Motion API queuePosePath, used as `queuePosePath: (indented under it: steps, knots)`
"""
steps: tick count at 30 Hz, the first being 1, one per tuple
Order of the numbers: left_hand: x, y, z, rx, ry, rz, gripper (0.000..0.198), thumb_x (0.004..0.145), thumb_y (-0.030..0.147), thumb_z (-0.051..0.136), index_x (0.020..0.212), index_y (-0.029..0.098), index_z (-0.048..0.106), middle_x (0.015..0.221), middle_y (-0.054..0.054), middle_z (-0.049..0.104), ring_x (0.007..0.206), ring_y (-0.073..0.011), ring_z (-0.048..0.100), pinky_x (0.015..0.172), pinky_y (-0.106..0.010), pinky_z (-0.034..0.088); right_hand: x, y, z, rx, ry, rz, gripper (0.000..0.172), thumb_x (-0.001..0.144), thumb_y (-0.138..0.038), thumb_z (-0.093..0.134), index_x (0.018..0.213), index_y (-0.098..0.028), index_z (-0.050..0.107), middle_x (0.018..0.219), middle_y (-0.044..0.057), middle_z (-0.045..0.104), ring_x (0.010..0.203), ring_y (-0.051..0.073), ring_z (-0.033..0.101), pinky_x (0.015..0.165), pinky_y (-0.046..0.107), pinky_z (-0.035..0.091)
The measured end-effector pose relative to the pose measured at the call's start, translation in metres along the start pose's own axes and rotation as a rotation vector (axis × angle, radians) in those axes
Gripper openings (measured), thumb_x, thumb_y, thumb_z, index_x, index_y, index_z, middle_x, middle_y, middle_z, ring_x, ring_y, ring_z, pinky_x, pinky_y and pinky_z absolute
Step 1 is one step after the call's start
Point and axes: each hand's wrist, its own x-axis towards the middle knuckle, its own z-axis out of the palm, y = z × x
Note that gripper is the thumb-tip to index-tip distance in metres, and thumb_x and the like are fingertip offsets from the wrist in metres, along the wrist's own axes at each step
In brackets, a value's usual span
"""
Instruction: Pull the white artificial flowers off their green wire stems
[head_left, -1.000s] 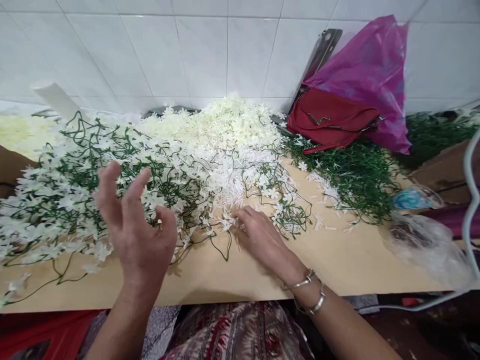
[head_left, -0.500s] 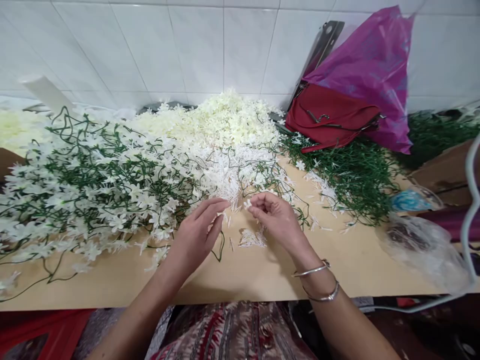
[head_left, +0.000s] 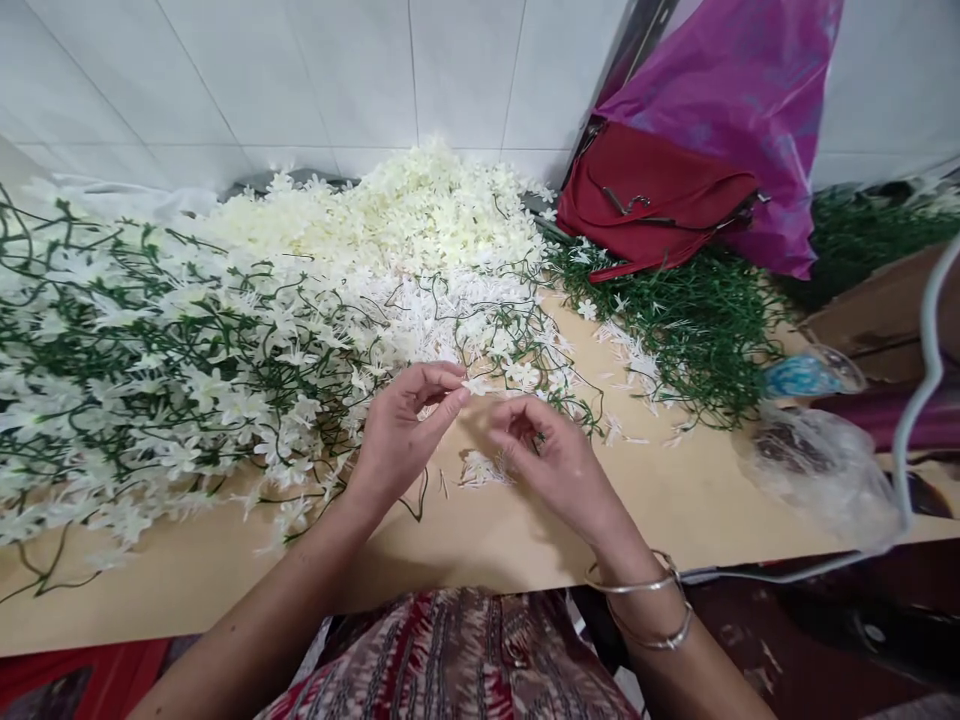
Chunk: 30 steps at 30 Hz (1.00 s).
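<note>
Between the thumb and fingers of my left hand (head_left: 412,425) is a small white flower (head_left: 474,387), held just above the table. My right hand (head_left: 546,455) is close by on the right, its fingers curled and the thumb near the fingertips; whether it pinches anything is too unclear to tell. Below and between the hands lies a little heap of white stamens (head_left: 480,470). Beyond them spreads a pile of loose white stamens (head_left: 431,310). White flowers on green stems (head_left: 202,350) fill the left side, and cream blossoms (head_left: 427,210) are heaped at the back.
Green stems (head_left: 705,330) lie at the right under a red bag (head_left: 652,200), beside a purple plastic bag (head_left: 742,110). Farther right are a clear plastic bag (head_left: 832,480), a cardboard box (head_left: 885,310) and a white cable (head_left: 919,400). The tan table (head_left: 465,550) meets a tiled wall.
The white flower was at my right fingertips and is now at my left ones. My left fingers have closed on it. The camera view has tilted down and shifted slightly right.
</note>
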Motion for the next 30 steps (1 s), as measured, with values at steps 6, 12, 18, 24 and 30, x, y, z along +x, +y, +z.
queuePosePath:
  steps: [6,12,18,24,30]
  knots:
    - [0.007,0.004,0.015,-0.176,0.042,-0.131,0.013,0.082,0.024,0.078,0.084,0.018,0.066,0.085,-0.001,0.072,0.079,-0.0128,0.067,0.076,-0.025,0.052,-0.012,0.018,0.021,-0.425,-0.118,-0.135,0.012,0.093,-0.012,0.065,0.103,-0.018,0.07,0.101,0.01,0.068,0.094,0.026,0.064,0.083,0.04,0.052]
    - [0.018,0.018,0.028,-0.242,0.048,-0.15,0.018,0.082,0.027,0.079,0.098,0.02,0.074,0.084,0.0,0.072,0.075,-0.0119,0.066,0.073,-0.024,0.054,0.033,0.035,-0.014,-0.428,0.113,-0.187,0.028,0.097,-0.006,0.05,0.109,-0.019,0.071,0.104,0.01,0.073,0.098,0.025,0.069,0.088,0.04,0.056]
    - [0.02,0.016,0.026,-0.217,0.134,-0.114,0.013,0.088,0.029,0.076,0.097,0.021,0.075,0.087,-0.001,0.074,0.082,-0.0142,0.071,0.079,-0.026,0.057,0.008,0.021,-0.026,-0.52,0.146,-0.397,0.025,0.103,-0.018,0.055,0.123,-0.023,0.069,0.121,0.009,0.074,0.115,0.024,0.068,0.099,0.044,0.055]
    - [-0.012,0.023,0.024,-0.15,-0.346,-0.111,0.012,0.096,0.017,0.06,0.096,0.022,0.071,0.108,-0.007,0.074,0.089,-0.0156,0.07,0.079,-0.029,0.058,-0.048,0.028,-0.037,-0.982,-0.175,-0.742,0.053,0.097,-0.046,0.069,0.147,-0.032,0.057,0.165,-0.002,0.046,0.163,0.031,0.01,0.13,0.057,0.014]
    - [-0.036,0.001,0.025,-0.205,-0.536,-0.227,0.017,0.094,0.011,0.056,0.083,0.019,0.066,0.155,-0.01,0.055,0.114,-0.0241,0.073,0.102,-0.045,0.054,-0.059,0.06,-0.054,-1.079,-0.131,-0.562,0.074,0.099,-0.05,0.064,0.163,-0.035,0.031,0.169,-0.003,0.039,0.164,0.035,0.003,0.128,0.065,0.004]
